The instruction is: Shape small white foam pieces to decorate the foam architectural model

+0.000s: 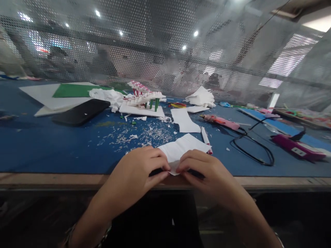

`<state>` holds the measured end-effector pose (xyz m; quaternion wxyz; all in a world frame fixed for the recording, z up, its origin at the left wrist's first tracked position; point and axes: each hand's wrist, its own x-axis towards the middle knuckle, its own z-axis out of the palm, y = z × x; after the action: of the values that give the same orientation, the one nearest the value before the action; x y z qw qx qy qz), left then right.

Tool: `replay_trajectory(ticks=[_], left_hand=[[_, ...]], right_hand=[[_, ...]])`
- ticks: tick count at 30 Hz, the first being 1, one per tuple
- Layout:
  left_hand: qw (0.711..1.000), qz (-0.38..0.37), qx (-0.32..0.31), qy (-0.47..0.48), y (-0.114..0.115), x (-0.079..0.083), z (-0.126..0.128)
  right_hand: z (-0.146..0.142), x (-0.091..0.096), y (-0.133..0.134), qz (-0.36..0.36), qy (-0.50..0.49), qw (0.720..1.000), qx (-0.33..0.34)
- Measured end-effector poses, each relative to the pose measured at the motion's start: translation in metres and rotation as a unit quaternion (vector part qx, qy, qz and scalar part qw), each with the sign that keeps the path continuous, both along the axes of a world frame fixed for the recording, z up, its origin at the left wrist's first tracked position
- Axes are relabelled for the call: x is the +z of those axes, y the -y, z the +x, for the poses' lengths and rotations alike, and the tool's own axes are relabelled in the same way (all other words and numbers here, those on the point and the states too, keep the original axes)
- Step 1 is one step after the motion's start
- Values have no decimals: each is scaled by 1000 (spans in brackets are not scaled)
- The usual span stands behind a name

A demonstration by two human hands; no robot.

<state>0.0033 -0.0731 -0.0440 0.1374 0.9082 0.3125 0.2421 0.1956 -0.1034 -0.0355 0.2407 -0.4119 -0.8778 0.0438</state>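
Note:
A folded piece of white paper (pixel 184 147) lies at the near edge of the blue table (pixel 51 148). My left hand (pixel 139 170) pinches its near left corner with curled fingers. My right hand (pixel 204 168) grips the paper's near right side, fingers closed on it. Both hands meet at the paper's lower tip, just above the wooden table edge (pixel 38 179). A pen with a red cap (pixel 206 139) lies right behind the paper.
Paper scraps (pixel 139 136) litter the middle of the table. Behind stand a small paper model (pixel 143 100), a black phone (pixel 81 112), white and green sheets (pixel 64 93), a pink glue gun (pixel 222 121) with black cord (pixel 252 146), a pink power strip (pixel 297 147). A perforated screen (pixel 165 44) closes the back.

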Motion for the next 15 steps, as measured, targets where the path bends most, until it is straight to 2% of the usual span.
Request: replay_trajectory(ticks=[3, 6, 15], left_hand=[[999, -30, 12, 20, 1, 1, 0], [997, -50, 51, 24, 2, 3, 5], [994, -41, 102, -16, 1, 7, 13]], right_hand=[[-2, -4, 0, 0, -33, 999, -3], [-7, -8, -1, 18, -51, 998, -39], [-19, -9, -2, 3, -42, 990, -134]])
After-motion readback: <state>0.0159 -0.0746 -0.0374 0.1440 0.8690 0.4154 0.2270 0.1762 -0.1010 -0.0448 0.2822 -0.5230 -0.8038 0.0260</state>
